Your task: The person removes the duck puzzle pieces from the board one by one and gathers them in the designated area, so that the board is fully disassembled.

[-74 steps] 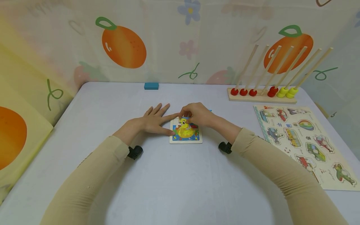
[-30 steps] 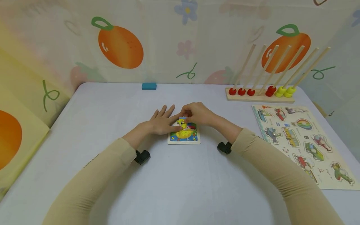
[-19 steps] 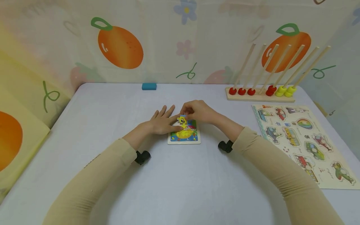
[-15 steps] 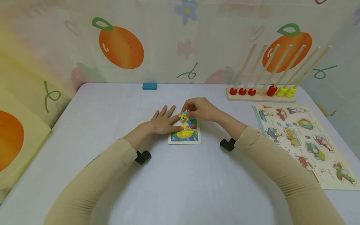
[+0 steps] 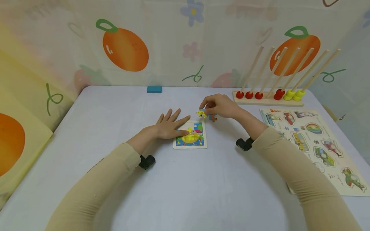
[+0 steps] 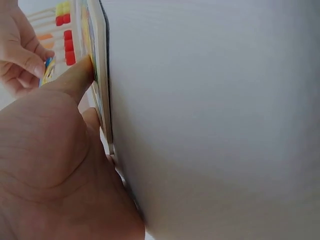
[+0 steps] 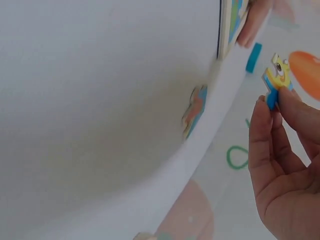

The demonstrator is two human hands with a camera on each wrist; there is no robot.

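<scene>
Right hand lifts a puzzle piece above the tabletop

At the far left, a blue block sits at the back edge. Nearer, the left hand lies with its fingers straight and spread, gripping nothing, its thumb touching the face of the duck puzzle. Just right of the puzzle, the yellow and blue piece is pinched between the right hand's thumb and fingers. A loose piece lies flat below it. Farther right stand a bead rack and, nearer, a picture board, partly hidden by the right sleeve.
</scene>
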